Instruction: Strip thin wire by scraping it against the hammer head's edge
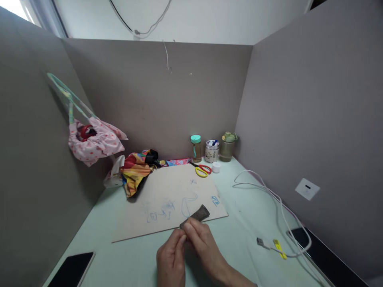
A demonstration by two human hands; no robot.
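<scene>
Close together near the front of the table are my two hands, fingertips meeting. A dark grey strip (201,214), narrow at the fingers and flared at its far end, sticks out up and to the right; its material I cannot make out. My right hand (206,249) is closed on its narrow end. My left hand (171,257) is pinched against the same end, its fingertips partly hidden. Just beyond lies a pale board (140,227) with blue pen scribbles, under the strip's flared end.
Red-and-yellow scissors (202,170) lie at the board's far edge. Behind stand a teal-lidded bottle (196,148), a pen jar (212,151) and a green bottle (227,147). A colourful cloth (136,171) sits left; a white cable (281,203) loops right. A phone (72,269) lies front left.
</scene>
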